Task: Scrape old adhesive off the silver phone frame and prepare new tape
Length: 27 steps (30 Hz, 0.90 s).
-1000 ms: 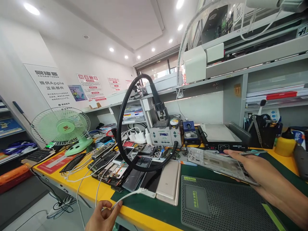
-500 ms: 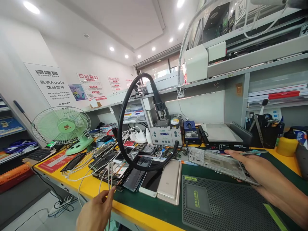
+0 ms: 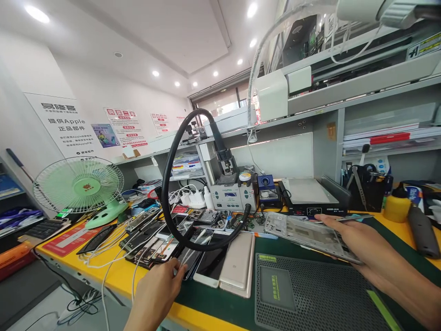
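My left hand is closed at the front edge of the bench. Two thin pale prongs stick out from its fingertips over the dark phones; I cannot tell whether they are cable ends or a tool. In my right hand is a silver phone frame, gripped at its right end and tilted above the black perforated mat. A thin grey strip shows just behind the right fingers. Between the hands lie a gold phone and a white-edged phone.
A black hose loops up from the grey hot-air station. White cables trail over the bench's left side near a green fan. Opened phones are stacked left of centre. A yellow bottle stands at the right.
My left hand has moved right and turned, so the pale prongs now slant over the dark phones instead of pointing up. The view has shifted slightly right. My right hand still holds the frame.
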Available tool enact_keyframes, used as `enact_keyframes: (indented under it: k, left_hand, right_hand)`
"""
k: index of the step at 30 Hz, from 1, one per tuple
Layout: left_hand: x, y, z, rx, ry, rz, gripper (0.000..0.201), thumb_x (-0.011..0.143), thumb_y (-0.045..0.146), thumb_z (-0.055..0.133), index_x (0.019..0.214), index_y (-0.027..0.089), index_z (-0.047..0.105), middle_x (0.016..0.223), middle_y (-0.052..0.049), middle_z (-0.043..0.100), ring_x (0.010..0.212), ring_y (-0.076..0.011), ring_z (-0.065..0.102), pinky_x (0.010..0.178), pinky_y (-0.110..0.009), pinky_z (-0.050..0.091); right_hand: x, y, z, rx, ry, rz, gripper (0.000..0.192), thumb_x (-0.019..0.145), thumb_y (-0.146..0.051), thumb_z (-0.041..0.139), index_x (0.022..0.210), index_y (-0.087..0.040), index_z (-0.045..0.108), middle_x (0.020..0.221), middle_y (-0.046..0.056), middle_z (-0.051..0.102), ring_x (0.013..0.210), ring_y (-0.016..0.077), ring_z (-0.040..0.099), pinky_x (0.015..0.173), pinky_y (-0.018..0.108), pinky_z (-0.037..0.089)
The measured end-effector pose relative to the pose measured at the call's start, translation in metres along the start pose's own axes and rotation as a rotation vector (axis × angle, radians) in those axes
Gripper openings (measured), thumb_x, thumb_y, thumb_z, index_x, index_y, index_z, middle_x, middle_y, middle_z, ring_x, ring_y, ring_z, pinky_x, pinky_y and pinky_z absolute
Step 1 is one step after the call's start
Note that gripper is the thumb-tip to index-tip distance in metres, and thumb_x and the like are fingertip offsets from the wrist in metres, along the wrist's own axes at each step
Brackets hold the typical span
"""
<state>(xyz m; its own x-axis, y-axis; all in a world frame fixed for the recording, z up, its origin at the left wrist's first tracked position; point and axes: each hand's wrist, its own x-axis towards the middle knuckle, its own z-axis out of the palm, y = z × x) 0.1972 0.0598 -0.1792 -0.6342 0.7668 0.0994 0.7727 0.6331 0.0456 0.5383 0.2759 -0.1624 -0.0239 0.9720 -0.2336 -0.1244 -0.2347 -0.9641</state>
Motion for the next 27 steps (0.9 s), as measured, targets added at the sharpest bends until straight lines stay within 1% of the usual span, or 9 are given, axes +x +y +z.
enact_keyframes:
  k: [4,10,12,18,21,27]
  left_hand:
    - [-0.002,0.001,0.005,-0.038,-0.03,0.004,0.031,0.1,0.039,0.042,0.085,0.026,0.066,0.08,-0.006,0.077,0.081,-0.0292,0.073,0.058,-0.027,0.032]
    - [-0.006,-0.001,0.007,-0.086,-0.036,0.014,0.028,0.1,0.038,0.045,0.091,0.026,0.068,0.076,-0.005,0.075,0.08,-0.0279,0.072,0.059,-0.028,0.033]
    - [-0.007,-0.003,0.008,-0.096,-0.036,0.016,0.027,0.099,0.039,0.046,0.092,0.026,0.068,0.075,-0.005,0.074,0.079,-0.0276,0.072,0.06,-0.028,0.034]
    - [-0.01,-0.006,0.01,-0.12,-0.031,0.003,0.029,0.098,0.042,0.045,0.094,0.026,0.068,0.075,-0.005,0.073,0.078,-0.0284,0.071,0.061,-0.029,0.033]
    - [-0.012,-0.005,0.01,-0.13,-0.033,0.003,0.029,0.098,0.041,0.044,0.093,0.025,0.068,0.073,-0.005,0.072,0.078,-0.0293,0.071,0.061,-0.03,0.032]
    - [-0.012,-0.006,0.012,-0.175,-0.008,-0.013,0.026,0.094,0.043,0.048,0.091,0.026,0.068,0.07,-0.004,0.071,0.074,-0.0308,0.071,0.059,-0.03,0.031]
  right_hand:
    - [-0.006,-0.005,0.003,-0.032,0.009,0.065,0.019,0.084,-0.026,0.074,0.1,-0.018,0.078,0.095,0.013,0.081,0.058,0.0258,0.071,0.036,0.028,0.05]
    - [-0.006,-0.006,0.004,-0.032,0.007,0.075,0.024,0.084,-0.026,0.074,0.105,-0.016,0.077,0.104,0.015,0.08,0.057,0.0242,0.07,0.035,0.028,0.049]
    - [-0.004,-0.005,0.004,-0.027,0.003,0.07,0.023,0.085,-0.026,0.073,0.106,-0.017,0.077,0.103,0.014,0.08,0.057,0.0237,0.07,0.035,0.027,0.049]
    - [-0.004,-0.004,0.005,-0.023,-0.001,0.074,0.02,0.085,-0.026,0.074,0.102,-0.017,0.078,0.092,0.012,0.081,0.057,0.0239,0.07,0.034,0.027,0.049]
    - [-0.007,-0.007,0.005,-0.03,0.003,0.076,0.018,0.086,-0.026,0.073,0.1,-0.018,0.078,0.092,0.012,0.081,0.056,0.0237,0.069,0.035,0.028,0.048]
    - [-0.013,-0.01,0.004,-0.044,-0.007,0.091,0.02,0.084,-0.03,0.075,0.099,-0.017,0.076,0.094,0.015,0.08,0.062,0.0269,0.07,0.037,0.03,0.051]
